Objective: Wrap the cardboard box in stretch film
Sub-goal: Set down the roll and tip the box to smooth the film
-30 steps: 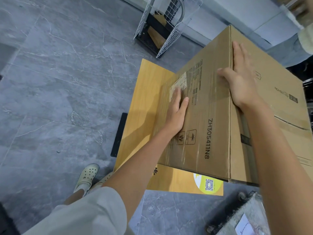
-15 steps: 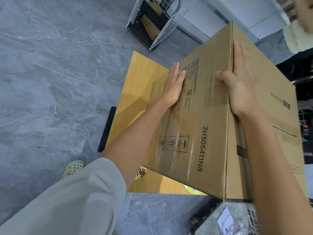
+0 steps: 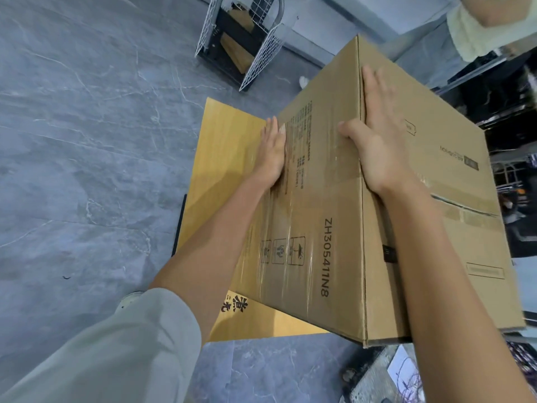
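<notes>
both arms reach forward; left hand (image 3: 271,154) and right hand (image 3: 377,141) lie flat, fingers straight.

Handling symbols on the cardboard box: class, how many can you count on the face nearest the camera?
3, in a row beside the printed code on the cardboard box: the nearest symbol, the middle symbol, the farthest symbol. Hidden faces may carry more.

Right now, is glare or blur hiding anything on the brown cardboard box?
Head view: glare streaks mark the clear stretch film on the brown cardboard box beside the left hand; the printed code is readable; the fingertips of the right hand are motion-blurred.
</notes>
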